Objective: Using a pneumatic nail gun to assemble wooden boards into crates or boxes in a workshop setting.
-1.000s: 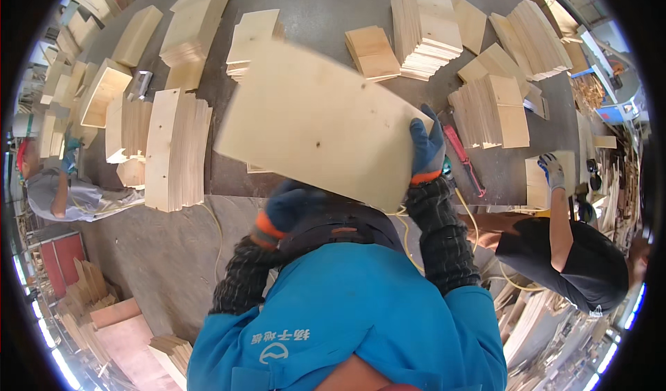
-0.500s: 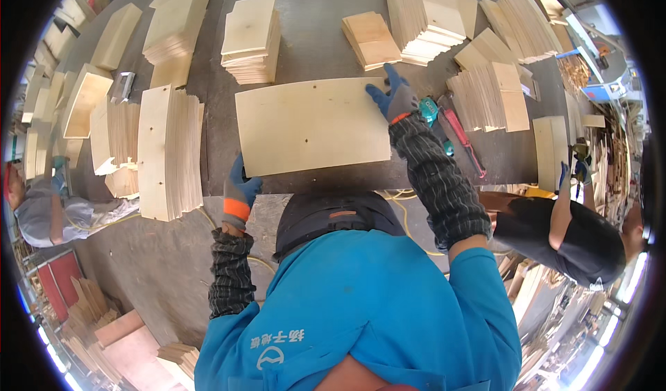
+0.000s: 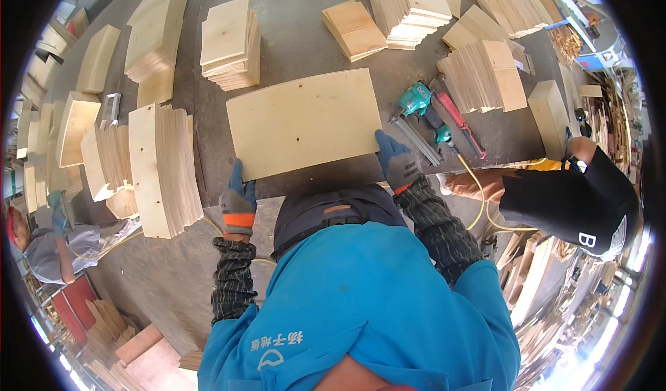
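Left hand (image 3: pixel 238 200) at the near left corner of the pale wood panel (image 3: pixel 303 124), fingers along the short edge; right hand (image 3: pixel 398 162) at the near right corner, blue fingertips against that end. I cannot tell whether either grip pinches the wood or merely rests on it; undersides and thumbs are partly hidden. Steadying the panel looks like the step in hand: I would press both ends evenly, fingers on the edges, and turn it with small opposed nudges rather than one-sided shoves. Panel sits in front of the torso, near the front of the tabletop (image 3: pixel 298 51), broad face up. Long axis runs left to right, the right end angled slightly farther away; lens bend makes the exact skew uncertain. Beyond the right hand, a teal nail gun (image 3: pixel 415 99) lies well clear; left, a stack of boards (image 3: pixel 163 172).
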